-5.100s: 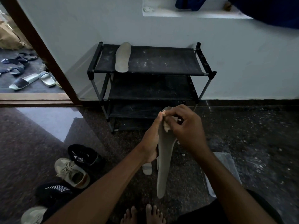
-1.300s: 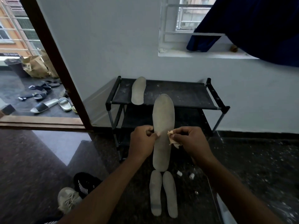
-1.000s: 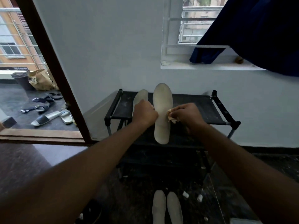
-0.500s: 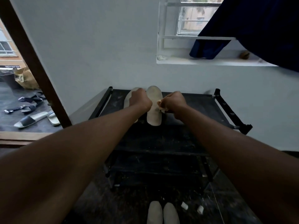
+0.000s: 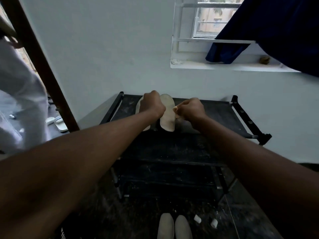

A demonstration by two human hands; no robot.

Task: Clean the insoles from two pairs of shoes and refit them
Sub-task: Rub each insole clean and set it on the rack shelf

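Head view: left hand (image 5: 151,106) fingers curl at the insole (image 5: 167,116) left edge, apparently gripping it. Right hand (image 5: 189,109) pinches a crumpled wipe (image 5: 175,110) at its right edge. Insole sits at the back-left of the shoe rack (image 5: 241,118) top shelf, beside a 2nd insole (image 5: 138,108). Lay it flat and parallel, no overlap, then release. 2 floor insoles (image 5: 165,225) probably next.
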